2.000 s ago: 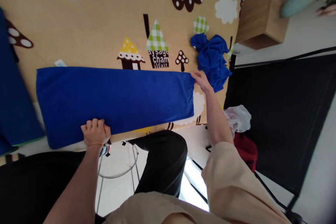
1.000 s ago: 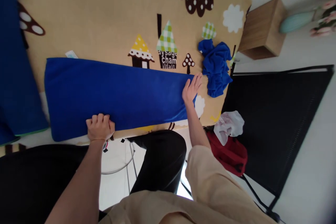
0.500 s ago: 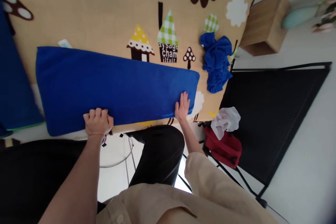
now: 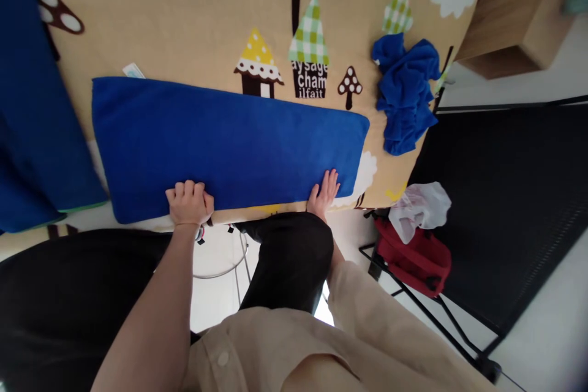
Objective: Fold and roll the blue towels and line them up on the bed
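Head view showed the left hand, fingers curled, any pinch hidden, at the near edge of the middle blue cloth; rightward, the right hand lay flat, fingers nearly together, thumb apart. Patterned fabric spread beneath.

I've brought the right hand from the blue cloth's far right corner to its near edge. That wrinkled end now lies smooth.
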`<state>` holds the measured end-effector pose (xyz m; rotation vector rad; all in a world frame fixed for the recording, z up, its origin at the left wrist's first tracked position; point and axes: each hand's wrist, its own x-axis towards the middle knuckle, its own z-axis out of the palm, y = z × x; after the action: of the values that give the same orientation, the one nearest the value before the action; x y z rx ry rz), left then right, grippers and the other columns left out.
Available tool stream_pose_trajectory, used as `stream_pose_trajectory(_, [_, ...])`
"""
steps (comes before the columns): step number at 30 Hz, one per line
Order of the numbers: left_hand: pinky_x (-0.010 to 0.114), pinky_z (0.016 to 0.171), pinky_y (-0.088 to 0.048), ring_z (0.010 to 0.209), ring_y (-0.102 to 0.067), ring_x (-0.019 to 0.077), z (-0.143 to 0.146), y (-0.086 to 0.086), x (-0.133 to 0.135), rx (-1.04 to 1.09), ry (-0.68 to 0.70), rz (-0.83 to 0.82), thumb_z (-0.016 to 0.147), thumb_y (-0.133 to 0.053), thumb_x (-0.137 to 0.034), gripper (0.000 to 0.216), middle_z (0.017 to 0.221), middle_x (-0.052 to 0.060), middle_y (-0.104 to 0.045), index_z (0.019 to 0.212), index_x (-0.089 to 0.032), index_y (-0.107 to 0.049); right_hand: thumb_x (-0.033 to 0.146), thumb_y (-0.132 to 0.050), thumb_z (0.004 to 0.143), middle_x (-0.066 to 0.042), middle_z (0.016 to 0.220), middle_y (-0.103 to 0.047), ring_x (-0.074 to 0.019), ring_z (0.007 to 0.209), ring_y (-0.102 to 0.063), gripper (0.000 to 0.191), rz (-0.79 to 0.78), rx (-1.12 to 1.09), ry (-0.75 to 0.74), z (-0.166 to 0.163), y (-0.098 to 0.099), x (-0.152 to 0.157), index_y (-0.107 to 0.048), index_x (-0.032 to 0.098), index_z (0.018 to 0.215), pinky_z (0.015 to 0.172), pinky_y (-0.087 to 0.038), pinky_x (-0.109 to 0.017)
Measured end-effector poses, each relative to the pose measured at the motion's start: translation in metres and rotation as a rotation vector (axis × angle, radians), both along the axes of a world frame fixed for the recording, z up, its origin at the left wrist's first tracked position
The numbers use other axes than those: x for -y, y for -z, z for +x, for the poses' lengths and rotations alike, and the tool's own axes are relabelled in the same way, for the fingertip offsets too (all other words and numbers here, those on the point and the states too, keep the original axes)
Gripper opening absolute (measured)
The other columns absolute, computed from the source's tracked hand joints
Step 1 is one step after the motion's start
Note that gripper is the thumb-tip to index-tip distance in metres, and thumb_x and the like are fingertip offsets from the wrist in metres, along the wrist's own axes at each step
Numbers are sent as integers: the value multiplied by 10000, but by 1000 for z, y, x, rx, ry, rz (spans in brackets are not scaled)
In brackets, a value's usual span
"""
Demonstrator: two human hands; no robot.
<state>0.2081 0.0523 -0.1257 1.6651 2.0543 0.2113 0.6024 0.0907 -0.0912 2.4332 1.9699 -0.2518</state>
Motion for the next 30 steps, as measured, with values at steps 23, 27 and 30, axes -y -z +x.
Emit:
stream_pose_trajectory(23, [601, 1006, -374, 1106, -545, 410, 2, -23, -13, -300, -24, -26, 850, -470, -197, 133, 1018, 204, -591, 912, -166, -584, 237, -356, 965, -170, 1685, -369, -288, 1630, -228, 682, 93, -254, 104, -1, -1, -5, -430, 72, 1622, 1325, -183, -593])
stream_pose_trajectory(27, [590, 1018, -385, 1104, -556, 396, 7, -33, -16, -337, -58, -20, 870, -439, -177, 125, 1022, 203, -604, 897, -178, -561, 237, -405, 936, -170, 1671, -396, -310, 1614, -268, 697, 113, -303, 95, 0, 2, -7, -445, 78, 1614, 1317, -201, -605])
stream_pose_trajectory(30, [582, 1016, -408, 1103, -572, 386, 12, -45, -21, -339, -97, -16, 886, -432, -179, 114, 1009, 193, -624, 876, -192, -545, 238, -410, 935, -165, 1664, -411, -309, 1604, -295, 689, 137, -317, 96, 1, 4, -8, -462, 81, 1604, 1313, -210, -597])
